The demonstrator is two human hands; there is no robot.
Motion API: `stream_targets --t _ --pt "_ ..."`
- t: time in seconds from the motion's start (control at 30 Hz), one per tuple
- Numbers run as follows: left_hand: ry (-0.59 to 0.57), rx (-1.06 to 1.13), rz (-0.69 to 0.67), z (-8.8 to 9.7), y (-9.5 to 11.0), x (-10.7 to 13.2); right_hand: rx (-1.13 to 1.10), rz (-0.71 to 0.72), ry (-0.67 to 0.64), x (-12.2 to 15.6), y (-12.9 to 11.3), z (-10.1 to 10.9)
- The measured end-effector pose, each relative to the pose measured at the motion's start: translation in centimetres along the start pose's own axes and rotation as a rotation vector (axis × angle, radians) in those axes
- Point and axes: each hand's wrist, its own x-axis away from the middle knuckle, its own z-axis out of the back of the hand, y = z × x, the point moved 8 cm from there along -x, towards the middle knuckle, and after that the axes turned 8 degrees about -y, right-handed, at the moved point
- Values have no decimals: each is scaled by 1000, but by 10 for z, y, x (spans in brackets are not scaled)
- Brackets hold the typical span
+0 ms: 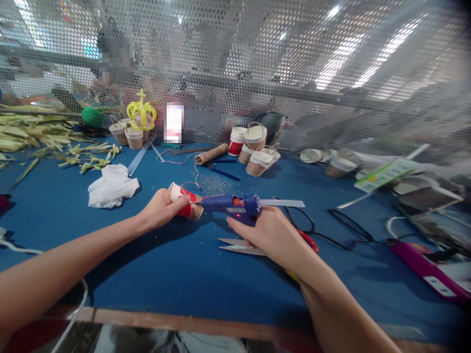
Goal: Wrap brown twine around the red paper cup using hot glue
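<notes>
My left hand is wrapped round a red and white paper cup, tipped on its side above the blue table. Brown twine covers the cup's lower end. My right hand grips a blue hot glue gun with a small red light on its body. A clear glue stick pokes out of the gun's back. The gun's nozzle is at the cup's side near the twine; whether it touches, I cannot tell. Under my right hand lie scissors with red handles, partly hidden by my wrist.
A twine roll, pens and twine-wrapped cups lie beyond my hands. A crumpled white cloth is at left, near husk strips and a yellow crown. At right are black cables and a purple power strip.
</notes>
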Motion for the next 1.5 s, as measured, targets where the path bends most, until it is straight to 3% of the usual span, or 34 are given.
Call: stream_targets --t 0.53,1.3,1.4,1.5 --pt "-41 -202 -199 -5 13 6 -86 -114 -21 -9 12 -1" --pt "-31 -276 -203 -5 15 8 -263 -101 -78 -18 22 -11" --pt "-18 -269 -200 -4 16 8 -375 -83 -21 -23 31 -7" --pt "5 -237 -196 -2 19 9 -477 -96 139 -29 51 5"
